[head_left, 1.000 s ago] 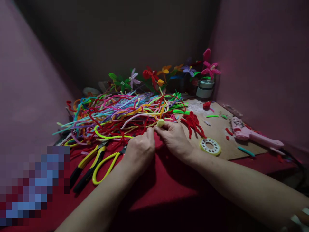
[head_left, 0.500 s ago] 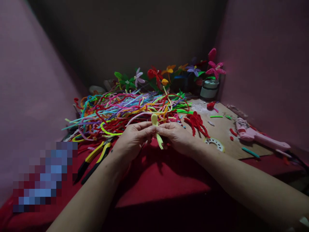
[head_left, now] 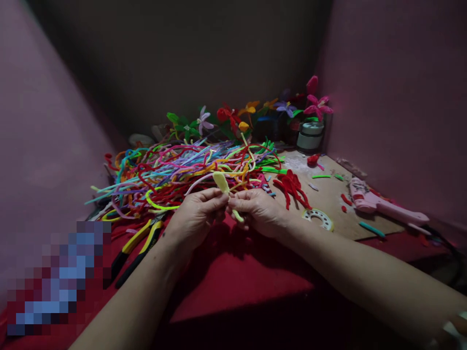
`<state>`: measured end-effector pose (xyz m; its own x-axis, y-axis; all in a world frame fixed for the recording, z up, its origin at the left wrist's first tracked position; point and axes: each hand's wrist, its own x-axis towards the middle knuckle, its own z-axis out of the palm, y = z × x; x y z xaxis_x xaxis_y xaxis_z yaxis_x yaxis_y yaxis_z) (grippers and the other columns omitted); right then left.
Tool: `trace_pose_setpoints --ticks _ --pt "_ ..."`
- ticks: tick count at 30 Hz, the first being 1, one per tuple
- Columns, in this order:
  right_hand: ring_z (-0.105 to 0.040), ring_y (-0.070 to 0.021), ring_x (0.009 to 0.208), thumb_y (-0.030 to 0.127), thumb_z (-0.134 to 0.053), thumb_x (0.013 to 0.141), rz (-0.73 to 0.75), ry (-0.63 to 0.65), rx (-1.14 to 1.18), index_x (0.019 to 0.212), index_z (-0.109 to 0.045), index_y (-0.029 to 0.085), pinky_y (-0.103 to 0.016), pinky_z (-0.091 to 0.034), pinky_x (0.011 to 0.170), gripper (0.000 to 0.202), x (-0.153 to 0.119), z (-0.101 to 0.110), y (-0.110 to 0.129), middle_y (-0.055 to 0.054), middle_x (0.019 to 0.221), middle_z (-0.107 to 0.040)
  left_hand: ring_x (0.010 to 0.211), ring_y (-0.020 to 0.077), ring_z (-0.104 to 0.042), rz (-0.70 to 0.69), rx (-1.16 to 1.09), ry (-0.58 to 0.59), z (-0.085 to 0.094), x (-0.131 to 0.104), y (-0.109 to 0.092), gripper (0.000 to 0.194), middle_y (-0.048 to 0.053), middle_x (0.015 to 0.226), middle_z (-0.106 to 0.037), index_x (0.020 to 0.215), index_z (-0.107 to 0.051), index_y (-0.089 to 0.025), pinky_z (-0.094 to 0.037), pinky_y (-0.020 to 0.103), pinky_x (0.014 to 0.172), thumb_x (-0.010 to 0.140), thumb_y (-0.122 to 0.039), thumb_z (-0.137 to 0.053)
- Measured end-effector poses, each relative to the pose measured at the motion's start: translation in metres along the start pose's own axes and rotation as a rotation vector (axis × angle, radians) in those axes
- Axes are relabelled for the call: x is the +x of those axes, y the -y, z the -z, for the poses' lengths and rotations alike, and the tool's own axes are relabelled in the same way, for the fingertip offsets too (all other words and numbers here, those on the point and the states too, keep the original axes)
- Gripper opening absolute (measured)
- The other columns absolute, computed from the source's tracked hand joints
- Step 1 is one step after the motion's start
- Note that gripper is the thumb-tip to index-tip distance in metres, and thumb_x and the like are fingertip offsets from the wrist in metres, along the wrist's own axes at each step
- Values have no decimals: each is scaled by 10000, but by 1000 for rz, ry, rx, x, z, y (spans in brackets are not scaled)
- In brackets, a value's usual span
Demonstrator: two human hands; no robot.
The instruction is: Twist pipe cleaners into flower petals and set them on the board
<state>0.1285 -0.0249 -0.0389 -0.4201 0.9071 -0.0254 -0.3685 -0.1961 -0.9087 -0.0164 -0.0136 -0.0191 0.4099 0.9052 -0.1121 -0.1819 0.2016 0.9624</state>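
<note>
We find the left hand (head_left: 199, 209) and right hand (head_left: 260, 209) each with grip pinching the yellow piece (head_left: 221, 183) over the table (head_left: 255, 272); pliers (head_left: 135, 236) lie left, stems (head_left: 186, 163) farther off.

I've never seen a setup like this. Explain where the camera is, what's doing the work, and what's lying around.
There's no machine: these are a person's bare hands, viewed by a camera worn on their head. The left hand and right hand together pinch a pale yellow fuzzy piece. On the red surface lie a heap of colourful fuzzy stems, yellow-and-black pliers and a brown board. A red fuzzy piece and a white ring lie on the board. Fuzzy flowers show behind.
</note>
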Motion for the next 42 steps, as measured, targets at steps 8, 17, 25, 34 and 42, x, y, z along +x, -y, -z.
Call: trace_pose_setpoints --ticks 8,17,25,34,42 --pt "-406 -36 379 272 -670 663 -143 329 -227 607 -580 108 -181 -313 379 195 -10 -6 6 36 507 -538 378 31 -414 -2 214 -53 -1 8 -26 211 -27 549 -551 751 -583 -147 -301 149 380 696 -334 -665" --pt "-385 -31 445 327 -643 702 -292 847 -507 708 -596 131 -149 -279 387 201 -19 -7 10 41 580 -532 314 56 -375 -32 670 151 -80 69 -27 195 -33 394 -469 634 -553 -138 -242 172 346 768 -279 -537" --pt "-361 -34 421 427 -647 678 -258 823 -529 719 -605 129 -154 -280 377 304 -19 -9 2 35 565 -512 539 114 -547 -341 1104 -192 -28 58 -33 206 4 620 -630 764 -678 -145 -402 201 511 714 -299 -551" --pt "-356 -26 393 463 -683 637 -238 651 -498 691 -598 118 -160 -254 357 359 -16 -9 -3 49 511 -484 735 152 -617 -593 1156 -800 58 34 -60 231 25 785 -691 835 -690 -168 -468 235 696 704 -291 -545" --pt "-351 -23 402 439 -684 647 -262 552 -467 671 -579 118 -160 -241 362 339 -15 -10 -4 51 506 -476 693 147 -615 -503 963 -569 44 22 -42 241 20 757 -687 820 -686 -157 -475 223 629 684 -327 -581"
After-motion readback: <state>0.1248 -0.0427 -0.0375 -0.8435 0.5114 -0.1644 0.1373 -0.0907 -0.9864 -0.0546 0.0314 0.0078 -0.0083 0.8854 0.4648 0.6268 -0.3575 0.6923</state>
